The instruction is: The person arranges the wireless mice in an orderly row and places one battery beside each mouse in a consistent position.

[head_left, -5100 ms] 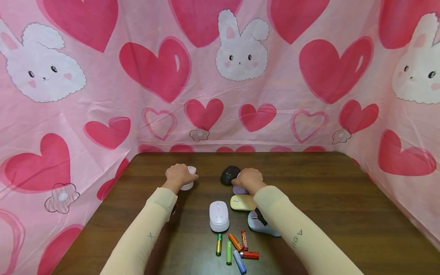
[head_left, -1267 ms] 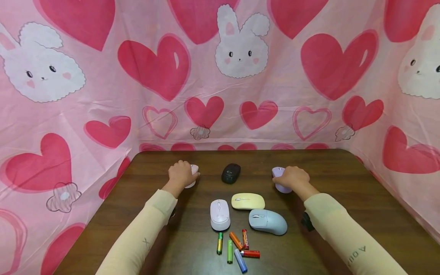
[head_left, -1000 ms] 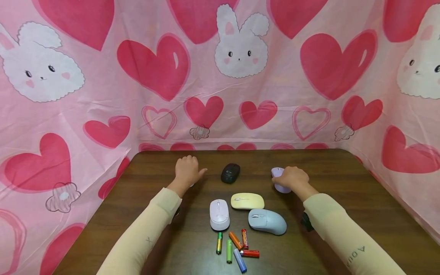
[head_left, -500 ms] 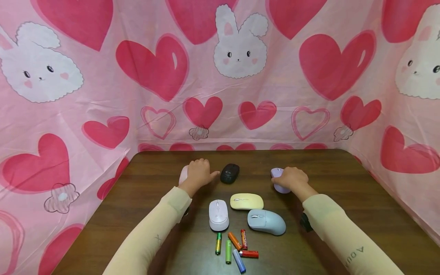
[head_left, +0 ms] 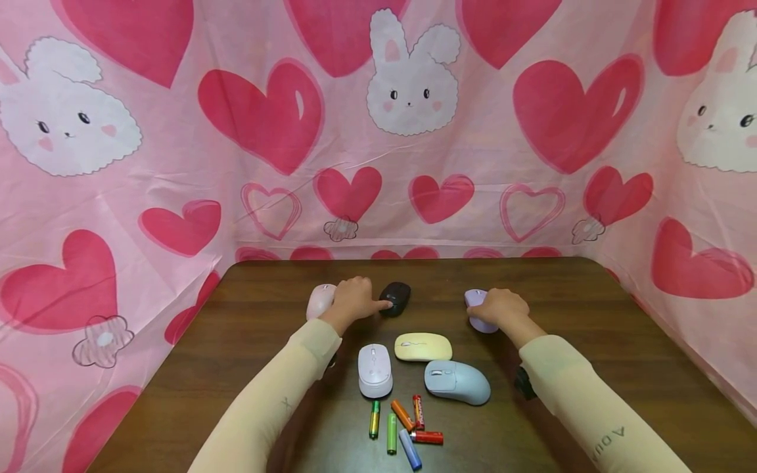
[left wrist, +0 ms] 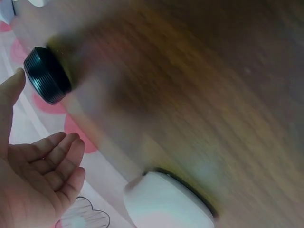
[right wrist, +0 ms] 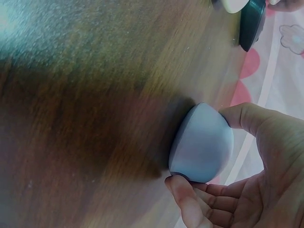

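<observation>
My left hand (head_left: 353, 301) is at the back of the table, between a pale pink mouse (head_left: 321, 301) and a black mouse (head_left: 396, 297). Its thumb reaches to the black mouse's near left side; whether it touches I cannot tell. In the left wrist view the fingers of that left hand (left wrist: 42, 183) are loosely bent and hold nothing, with the black mouse (left wrist: 47, 76) by the thumb tip. Farther right, my right hand (head_left: 504, 309) grips a purple mouse (head_left: 476, 297). The right wrist view has this purple mouse (right wrist: 204, 142) between thumb and fingers, low at the tabletop.
Mid-table lie a whitish-lilac mouse (head_left: 375, 371), a yellow mouse (head_left: 423, 347) and a grey-blue mouse (head_left: 458, 382). Several coloured batteries (head_left: 392, 432) are scattered in front of them. Pink heart-patterned cloth (head_left: 414, 157) hangs behind and beside the wooden table (head_left: 591, 341).
The purple mouse went right from beside the black one in my right hand, which then stayed still. My left hand let go of the pale pink mouse and moved right to the black one.
</observation>
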The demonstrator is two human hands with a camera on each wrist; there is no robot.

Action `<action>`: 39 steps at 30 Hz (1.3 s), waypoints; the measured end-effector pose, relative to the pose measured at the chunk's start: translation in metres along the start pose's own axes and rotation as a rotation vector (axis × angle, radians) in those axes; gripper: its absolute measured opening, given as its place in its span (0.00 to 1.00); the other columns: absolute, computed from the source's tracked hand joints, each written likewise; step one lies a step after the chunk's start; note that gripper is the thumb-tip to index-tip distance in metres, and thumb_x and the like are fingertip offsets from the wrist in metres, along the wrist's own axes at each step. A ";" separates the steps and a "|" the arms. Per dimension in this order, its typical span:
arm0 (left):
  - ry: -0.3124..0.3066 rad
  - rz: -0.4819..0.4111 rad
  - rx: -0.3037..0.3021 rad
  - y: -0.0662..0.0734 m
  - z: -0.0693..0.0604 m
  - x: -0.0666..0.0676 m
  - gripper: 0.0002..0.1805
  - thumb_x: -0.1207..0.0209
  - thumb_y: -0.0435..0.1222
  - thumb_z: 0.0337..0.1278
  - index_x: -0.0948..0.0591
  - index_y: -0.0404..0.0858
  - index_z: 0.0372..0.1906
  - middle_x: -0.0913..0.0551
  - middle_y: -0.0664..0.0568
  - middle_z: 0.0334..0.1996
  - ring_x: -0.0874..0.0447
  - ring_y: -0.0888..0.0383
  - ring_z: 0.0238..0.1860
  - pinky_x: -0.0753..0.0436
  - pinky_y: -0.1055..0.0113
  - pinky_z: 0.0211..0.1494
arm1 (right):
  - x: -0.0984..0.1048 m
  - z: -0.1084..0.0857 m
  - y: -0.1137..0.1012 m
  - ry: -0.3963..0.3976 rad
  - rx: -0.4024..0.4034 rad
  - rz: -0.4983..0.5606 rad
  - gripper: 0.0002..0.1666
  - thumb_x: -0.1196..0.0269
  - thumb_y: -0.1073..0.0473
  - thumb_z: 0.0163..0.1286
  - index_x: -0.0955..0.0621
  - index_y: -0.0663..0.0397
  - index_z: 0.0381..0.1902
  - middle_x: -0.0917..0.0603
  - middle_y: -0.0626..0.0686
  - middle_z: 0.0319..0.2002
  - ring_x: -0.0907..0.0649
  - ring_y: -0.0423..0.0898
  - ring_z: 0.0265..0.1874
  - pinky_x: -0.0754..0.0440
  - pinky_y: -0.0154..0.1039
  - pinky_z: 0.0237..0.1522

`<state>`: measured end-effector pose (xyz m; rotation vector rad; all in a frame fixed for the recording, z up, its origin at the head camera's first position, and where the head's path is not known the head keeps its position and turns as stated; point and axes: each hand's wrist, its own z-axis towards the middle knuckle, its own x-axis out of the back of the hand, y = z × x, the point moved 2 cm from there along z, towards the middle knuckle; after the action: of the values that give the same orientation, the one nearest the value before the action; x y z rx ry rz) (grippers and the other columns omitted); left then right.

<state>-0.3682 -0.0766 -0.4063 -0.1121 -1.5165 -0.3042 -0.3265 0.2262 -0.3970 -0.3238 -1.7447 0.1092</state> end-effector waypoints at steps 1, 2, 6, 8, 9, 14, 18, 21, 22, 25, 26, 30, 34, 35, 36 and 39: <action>-0.008 -0.002 0.003 0.001 0.001 0.000 0.34 0.38 0.67 0.46 0.21 0.38 0.30 0.23 0.50 0.27 0.22 0.49 0.32 0.23 0.55 0.41 | 0.000 0.000 0.000 0.000 -0.001 0.002 0.40 0.36 0.38 0.58 0.24 0.71 0.49 0.21 0.65 0.38 0.23 0.58 0.34 0.23 0.51 0.33; -0.016 -0.002 0.003 0.003 0.002 -0.001 0.33 0.38 0.67 0.46 0.22 0.38 0.29 0.22 0.50 0.27 0.22 0.49 0.33 0.23 0.55 0.41 | 0.000 0.000 0.000 0.001 -0.002 0.004 0.40 0.36 0.38 0.58 0.24 0.72 0.49 0.21 0.65 0.38 0.23 0.58 0.34 0.23 0.51 0.33; -0.033 -0.002 0.013 0.007 0.004 -0.003 0.32 0.39 0.68 0.46 0.23 0.40 0.26 0.21 0.50 0.29 0.21 0.50 0.35 0.23 0.55 0.42 | -0.002 0.000 0.001 0.006 -0.009 0.012 0.40 0.35 0.39 0.57 0.24 0.71 0.50 0.21 0.65 0.38 0.22 0.58 0.34 0.23 0.51 0.33; -0.039 -0.001 0.017 0.009 0.004 -0.004 0.32 0.39 0.68 0.46 0.22 0.41 0.26 0.21 0.50 0.30 0.20 0.50 0.35 0.23 0.55 0.42 | -0.003 0.000 0.002 0.008 -0.011 0.014 0.39 0.35 0.39 0.57 0.24 0.71 0.50 0.21 0.65 0.38 0.22 0.57 0.34 0.23 0.51 0.33; -0.042 -0.001 0.020 0.010 0.004 -0.004 0.32 0.39 0.68 0.46 0.22 0.41 0.27 0.21 0.50 0.31 0.20 0.50 0.36 0.23 0.55 0.42 | -0.003 0.000 0.002 0.009 -0.012 0.015 0.39 0.35 0.39 0.57 0.24 0.71 0.50 0.21 0.65 0.38 0.22 0.57 0.34 0.23 0.51 0.33; -0.053 -0.005 0.029 0.011 0.004 -0.005 0.35 0.39 0.68 0.46 0.18 0.37 0.37 0.19 0.48 0.37 0.20 0.50 0.40 0.23 0.55 0.47 | -0.004 0.001 0.003 0.006 -0.003 0.013 0.40 0.36 0.38 0.57 0.24 0.72 0.50 0.21 0.65 0.38 0.22 0.58 0.34 0.23 0.52 0.33; -0.061 -0.025 0.047 0.011 0.005 -0.007 0.38 0.39 0.67 0.46 0.18 0.36 0.43 0.18 0.47 0.39 0.20 0.50 0.41 0.23 0.55 0.47 | -0.004 0.000 0.004 0.008 0.001 0.015 0.41 0.35 0.37 0.57 0.24 0.73 0.49 0.20 0.65 0.38 0.21 0.58 0.34 0.22 0.52 0.33; -0.074 -0.037 0.058 0.013 0.006 -0.006 0.38 0.38 0.67 0.45 0.19 0.36 0.44 0.18 0.47 0.41 0.20 0.50 0.41 0.23 0.55 0.47 | -0.004 -0.001 0.004 0.014 0.001 0.019 0.42 0.35 0.37 0.57 0.24 0.73 0.49 0.20 0.66 0.38 0.21 0.58 0.34 0.22 0.52 0.33; -0.079 -0.038 0.059 0.014 0.006 -0.006 0.38 0.38 0.67 0.46 0.19 0.36 0.45 0.18 0.47 0.41 0.20 0.50 0.42 0.23 0.55 0.47 | -0.004 -0.002 0.005 0.017 0.001 0.020 0.41 0.35 0.37 0.57 0.23 0.73 0.49 0.20 0.66 0.38 0.21 0.58 0.34 0.22 0.52 0.33; -0.099 -0.041 0.060 0.015 0.007 -0.007 0.39 0.38 0.68 0.45 0.19 0.36 0.45 0.19 0.47 0.42 0.20 0.50 0.42 0.24 0.55 0.47 | -0.003 -0.004 0.005 0.026 0.009 0.021 0.41 0.35 0.37 0.58 0.23 0.73 0.49 0.20 0.66 0.38 0.21 0.58 0.33 0.23 0.51 0.32; -0.105 -0.041 0.059 0.015 0.007 -0.007 0.39 0.38 0.68 0.45 0.19 0.37 0.45 0.19 0.47 0.42 0.20 0.50 0.42 0.24 0.55 0.47 | -0.004 -0.005 0.005 0.030 0.011 0.023 0.41 0.35 0.37 0.58 0.23 0.73 0.48 0.20 0.65 0.38 0.22 0.58 0.33 0.23 0.51 0.31; -0.120 -0.037 0.055 0.015 0.009 -0.008 0.39 0.38 0.68 0.44 0.19 0.37 0.45 0.19 0.48 0.39 0.21 0.51 0.40 0.24 0.56 0.45 | -0.005 -0.006 0.006 0.049 0.025 0.023 0.41 0.35 0.36 0.59 0.22 0.73 0.47 0.19 0.65 0.37 0.21 0.57 0.31 0.22 0.51 0.30; -0.124 -0.032 0.049 0.018 0.010 -0.009 0.37 0.38 0.68 0.44 0.19 0.38 0.42 0.19 0.49 0.38 0.21 0.52 0.38 0.23 0.57 0.43 | -0.006 -0.006 0.007 0.063 0.031 0.019 0.42 0.35 0.35 0.59 0.22 0.73 0.47 0.19 0.66 0.38 0.21 0.57 0.31 0.22 0.51 0.29; -0.123 -0.029 0.047 0.018 0.010 -0.010 0.36 0.38 0.68 0.45 0.19 0.38 0.41 0.18 0.49 0.38 0.21 0.52 0.38 0.23 0.57 0.43 | -0.007 -0.006 0.007 0.066 0.032 0.017 0.42 0.35 0.35 0.59 0.22 0.73 0.47 0.19 0.66 0.38 0.21 0.57 0.31 0.22 0.51 0.29; -0.120 -0.027 0.045 0.019 0.010 -0.010 0.36 0.38 0.67 0.45 0.19 0.38 0.41 0.18 0.49 0.38 0.20 0.52 0.38 0.23 0.56 0.43 | -0.007 -0.006 0.007 0.067 0.032 0.016 0.42 0.35 0.35 0.59 0.22 0.73 0.47 0.19 0.66 0.38 0.21 0.57 0.31 0.22 0.51 0.29; -0.111 -0.016 0.046 0.021 0.010 -0.011 0.34 0.37 0.66 0.45 0.17 0.39 0.41 0.17 0.49 0.38 0.20 0.51 0.39 0.23 0.56 0.44 | -0.007 -0.006 0.007 0.072 0.034 0.014 0.42 0.36 0.35 0.59 0.22 0.73 0.47 0.19 0.67 0.38 0.21 0.57 0.31 0.22 0.51 0.29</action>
<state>-0.3727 -0.0521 -0.4140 -0.0814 -1.6339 -0.2792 -0.3186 0.2307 -0.4048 -0.3115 -1.6679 0.1353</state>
